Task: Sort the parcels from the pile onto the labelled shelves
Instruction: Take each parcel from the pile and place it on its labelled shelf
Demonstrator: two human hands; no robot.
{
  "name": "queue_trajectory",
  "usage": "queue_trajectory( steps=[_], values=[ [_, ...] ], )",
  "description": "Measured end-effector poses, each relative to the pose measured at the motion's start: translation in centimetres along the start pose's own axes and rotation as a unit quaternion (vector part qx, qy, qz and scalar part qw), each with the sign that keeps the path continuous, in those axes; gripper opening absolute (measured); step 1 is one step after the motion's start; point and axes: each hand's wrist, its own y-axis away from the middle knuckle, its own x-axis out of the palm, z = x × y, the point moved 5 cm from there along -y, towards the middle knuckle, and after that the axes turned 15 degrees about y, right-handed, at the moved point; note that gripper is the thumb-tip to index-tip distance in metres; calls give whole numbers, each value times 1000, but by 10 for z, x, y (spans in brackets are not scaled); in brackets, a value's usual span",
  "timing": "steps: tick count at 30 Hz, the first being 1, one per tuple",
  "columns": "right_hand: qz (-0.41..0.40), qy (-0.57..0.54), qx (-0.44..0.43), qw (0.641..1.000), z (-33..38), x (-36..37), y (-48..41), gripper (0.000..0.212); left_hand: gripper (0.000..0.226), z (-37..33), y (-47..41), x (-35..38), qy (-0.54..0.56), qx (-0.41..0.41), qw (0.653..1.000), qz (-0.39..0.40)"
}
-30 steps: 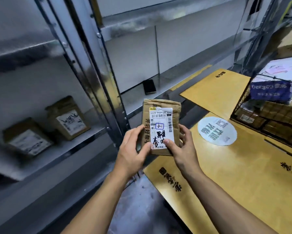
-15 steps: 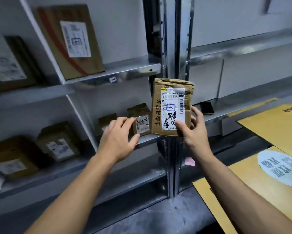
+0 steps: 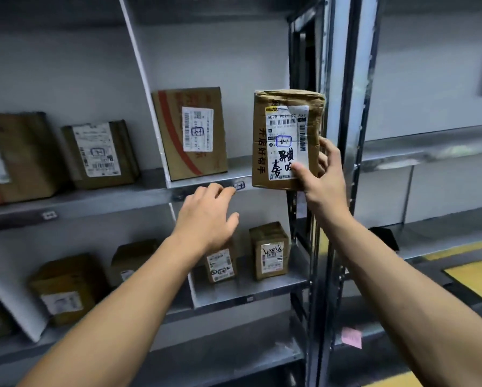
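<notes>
Head camera, reading left to right: noting several labelled parcels (image 3: 100, 153) already standing on the upper shelf (image 3: 108, 198) at far left, and a red-striped box (image 3: 191, 132) standing just right of the white divider (image 3: 144, 90). Noting further parcels (image 3: 66, 289) sitting on the lower shelf (image 3: 262, 291). Finding the left hand (image 3: 206, 216) hovering before the shelf edge, fingers loosely spread and holding nothing, fingertips close to a small shelf tag (image 3: 239, 186); unable to tell whether touching it. Finding the right hand (image 3: 322, 177) gripping the held parcel (image 3: 287, 141) by its lower right corner, thumb pressing on the white label, fingers curling behind. Recording that parcel as upright and in the air, in front of the right end of the upper shelf, beside the red-striped box and just left of the metal upright (image 3: 338, 79), not yet resting on any shelf. Judging the task as partway along, with many parcels shelved and this one awaiting placement, presumably after matching its circled handwritten mark to a shelf tag. Failing to see the pile, so leaving the remaining count open. Flagging the far-left labels as blurred, the shelf tags as too small to read, one lower parcel (image 3: 220, 265) as partly hidden behind the left hand, and a dark flat item (image 3: 384, 238) on the right-hand shelving as unidentifiable.
</notes>
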Motion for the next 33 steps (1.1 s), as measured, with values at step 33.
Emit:
queue_trajectory(
  steps=[33],
  values=[
    [125, 175, -21, 976, -54, 82, -145, 67, 52, 20, -83, 28, 28, -58, 996, -58]
  ],
)
